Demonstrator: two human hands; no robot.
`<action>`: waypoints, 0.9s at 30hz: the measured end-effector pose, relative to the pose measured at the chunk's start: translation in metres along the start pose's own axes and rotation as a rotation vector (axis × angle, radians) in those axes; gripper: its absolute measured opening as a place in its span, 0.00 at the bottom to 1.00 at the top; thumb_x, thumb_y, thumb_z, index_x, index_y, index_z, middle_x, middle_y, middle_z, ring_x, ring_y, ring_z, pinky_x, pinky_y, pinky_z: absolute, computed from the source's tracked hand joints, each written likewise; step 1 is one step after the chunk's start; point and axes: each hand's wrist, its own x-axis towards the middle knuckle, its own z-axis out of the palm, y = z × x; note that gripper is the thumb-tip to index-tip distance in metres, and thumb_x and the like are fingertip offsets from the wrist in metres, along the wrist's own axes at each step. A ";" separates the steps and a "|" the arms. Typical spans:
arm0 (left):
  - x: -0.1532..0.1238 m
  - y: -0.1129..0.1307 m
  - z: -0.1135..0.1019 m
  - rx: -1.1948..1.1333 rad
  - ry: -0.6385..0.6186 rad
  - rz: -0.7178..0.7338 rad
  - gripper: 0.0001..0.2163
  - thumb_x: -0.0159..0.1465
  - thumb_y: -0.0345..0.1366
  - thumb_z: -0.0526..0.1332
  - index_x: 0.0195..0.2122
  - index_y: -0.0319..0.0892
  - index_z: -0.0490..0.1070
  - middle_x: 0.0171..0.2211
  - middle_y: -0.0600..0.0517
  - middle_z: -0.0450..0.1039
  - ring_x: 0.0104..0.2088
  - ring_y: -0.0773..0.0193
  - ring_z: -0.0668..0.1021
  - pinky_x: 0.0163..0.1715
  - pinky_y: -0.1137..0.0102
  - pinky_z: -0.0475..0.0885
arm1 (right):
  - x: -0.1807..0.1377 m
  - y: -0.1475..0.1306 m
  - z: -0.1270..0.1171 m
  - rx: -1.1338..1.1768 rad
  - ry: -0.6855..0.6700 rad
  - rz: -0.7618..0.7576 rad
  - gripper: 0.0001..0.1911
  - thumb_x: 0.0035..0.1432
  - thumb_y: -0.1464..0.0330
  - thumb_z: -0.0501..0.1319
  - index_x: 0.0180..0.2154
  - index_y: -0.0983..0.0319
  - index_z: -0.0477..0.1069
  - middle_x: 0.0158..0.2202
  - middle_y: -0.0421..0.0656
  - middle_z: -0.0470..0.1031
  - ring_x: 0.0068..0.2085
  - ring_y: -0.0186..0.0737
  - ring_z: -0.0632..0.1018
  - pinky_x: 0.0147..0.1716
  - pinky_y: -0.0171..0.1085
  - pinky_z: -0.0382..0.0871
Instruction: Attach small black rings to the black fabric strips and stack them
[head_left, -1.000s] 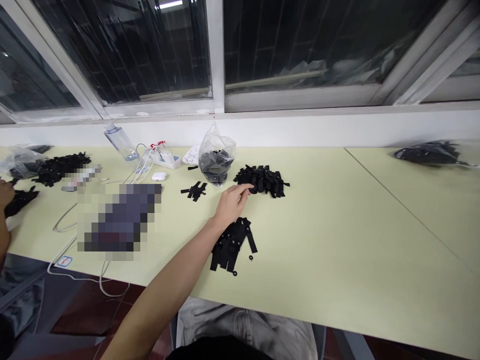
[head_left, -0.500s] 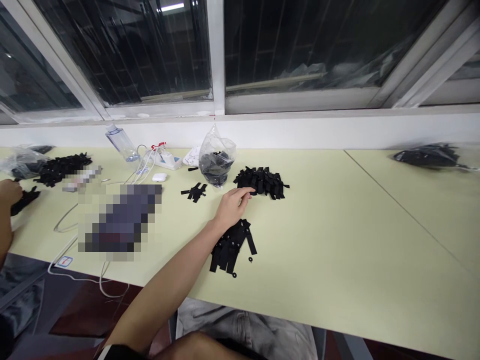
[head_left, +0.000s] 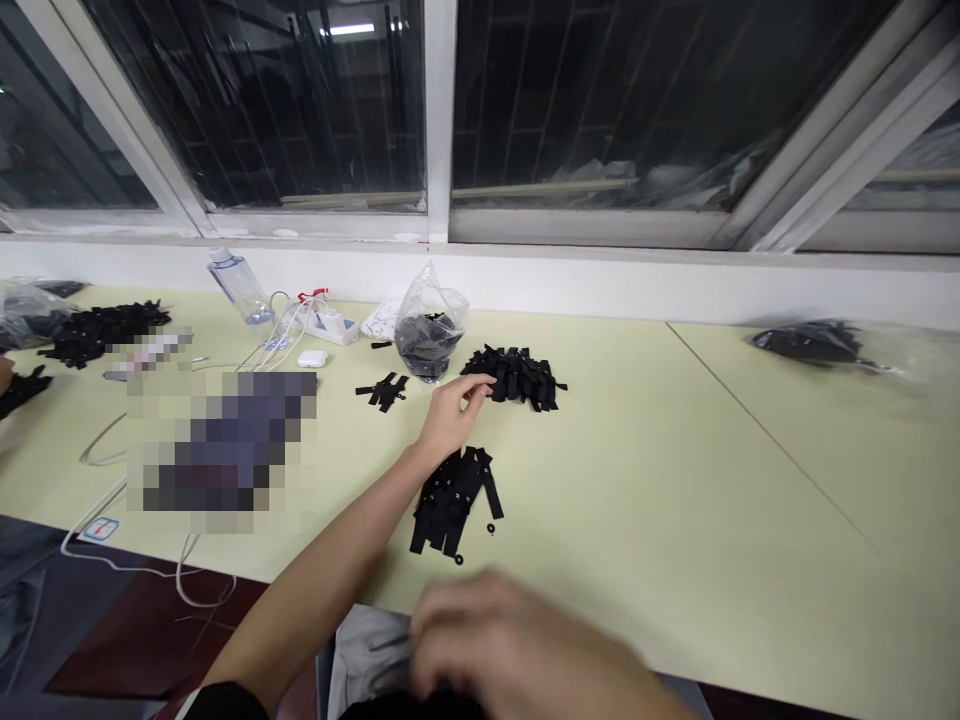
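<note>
My left hand (head_left: 448,412) reaches over the near left edge of a heap of black strips (head_left: 525,380). Its fingers are stretched out and the thumb stands a little apart; no strip shows lifted in them. My right hand (head_left: 495,635) is low at the table's front edge, above my lap, smeared by motion, so its grip is hidden. Between the hands lies a second pile of black strips (head_left: 450,500) with small metal-looking fittings. Two small black rings (head_left: 490,528) lie beside that pile. A few loose black strips (head_left: 384,391) lie farther left.
Behind the loose strips stands a clear plastic bag (head_left: 431,335) of black pieces. Leftward are a water bottle (head_left: 240,285), a power strip (head_left: 330,325), white cables and a white earbud case (head_left: 313,358). Another person's hand (head_left: 6,375) shows at far left. A bag (head_left: 810,342) lies back right.
My right hand has come up into view from below, over the table's front edge. My left hand stays at the heap of strips, while the view has shifted slightly.
</note>
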 end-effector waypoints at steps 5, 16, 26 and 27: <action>0.012 -0.003 -0.015 -0.010 -0.010 -0.046 0.11 0.69 0.36 0.55 0.47 0.43 0.75 0.42 0.48 0.80 0.40 0.62 0.81 0.41 0.67 0.75 | 0.006 0.049 -0.114 -0.398 0.413 0.156 0.18 0.55 0.80 0.53 0.39 0.57 0.76 0.42 0.45 0.76 0.47 0.47 0.73 0.48 0.49 0.66; 0.009 -0.004 -0.026 0.050 -0.166 -0.144 0.13 0.69 0.42 0.55 0.45 0.45 0.77 0.25 0.54 0.72 0.26 0.66 0.74 0.28 0.72 0.68 | 0.011 0.117 -0.115 -0.405 0.332 0.264 0.04 0.62 0.66 0.62 0.39 0.58 0.75 0.35 0.43 0.74 0.40 0.42 0.73 0.42 0.43 0.66; -0.017 0.000 -0.016 0.077 -0.130 -0.085 0.13 0.70 0.42 0.54 0.47 0.46 0.76 0.33 0.52 0.76 0.27 0.67 0.72 0.29 0.71 0.67 | 0.004 0.119 -0.122 -0.119 0.422 0.278 0.09 0.63 0.61 0.61 0.36 0.59 0.74 0.33 0.41 0.73 0.32 0.37 0.71 0.33 0.39 0.66; -0.018 0.003 -0.017 0.093 -0.121 -0.058 0.12 0.70 0.41 0.54 0.45 0.45 0.76 0.36 0.51 0.77 0.29 0.66 0.73 0.31 0.70 0.67 | 0.002 0.118 -0.124 -0.065 0.437 0.272 0.10 0.62 0.60 0.62 0.37 0.59 0.74 0.34 0.42 0.73 0.32 0.37 0.71 0.34 0.39 0.66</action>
